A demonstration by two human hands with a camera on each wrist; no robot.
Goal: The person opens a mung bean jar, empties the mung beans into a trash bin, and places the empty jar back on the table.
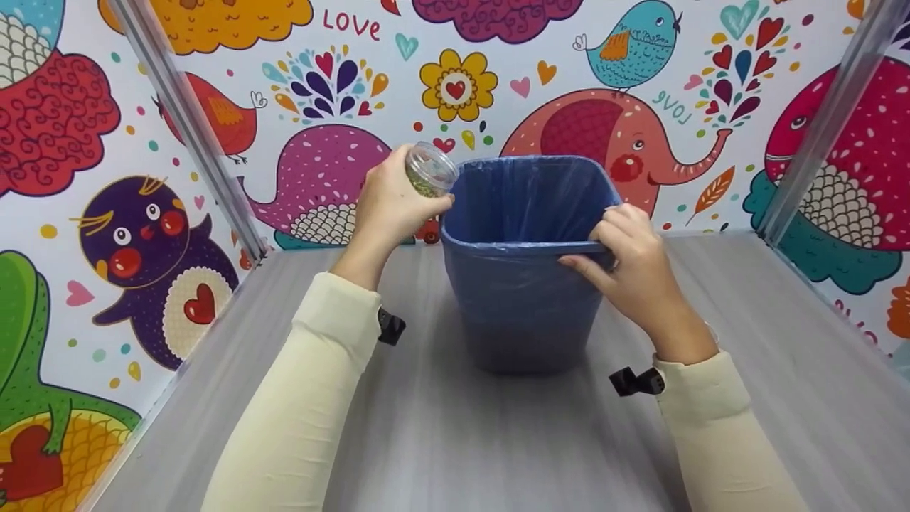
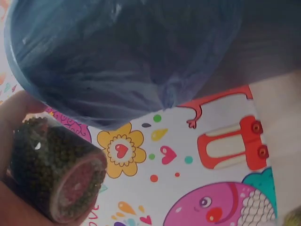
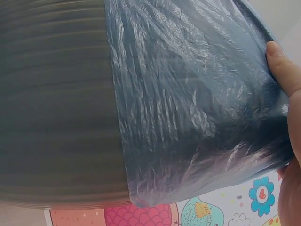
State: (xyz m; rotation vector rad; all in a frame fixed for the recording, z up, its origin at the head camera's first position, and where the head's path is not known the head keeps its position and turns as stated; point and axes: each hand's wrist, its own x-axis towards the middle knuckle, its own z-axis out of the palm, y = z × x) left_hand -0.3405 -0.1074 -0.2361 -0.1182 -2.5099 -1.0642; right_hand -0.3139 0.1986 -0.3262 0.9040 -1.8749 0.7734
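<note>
A clear jar with small green beans or grains lies tilted in my left hand, just left of the bin's rim. The fingers and thumb grip it around its sides; in the left wrist view the jar shows one round end and the grains through its wall. Whether a lid is on it I cannot tell. The blue bin stands upright, lined with a thin blue plastic bag folded over the rim. My right hand grips the bin's right near corner, thumb outside, pressing on the bag.
The bin stands on a grey wood-look table. Printed cartoon panels enclose the back and sides, with metal posts at the corners. Small black devices sit at both wrists, by the cream sleeves.
</note>
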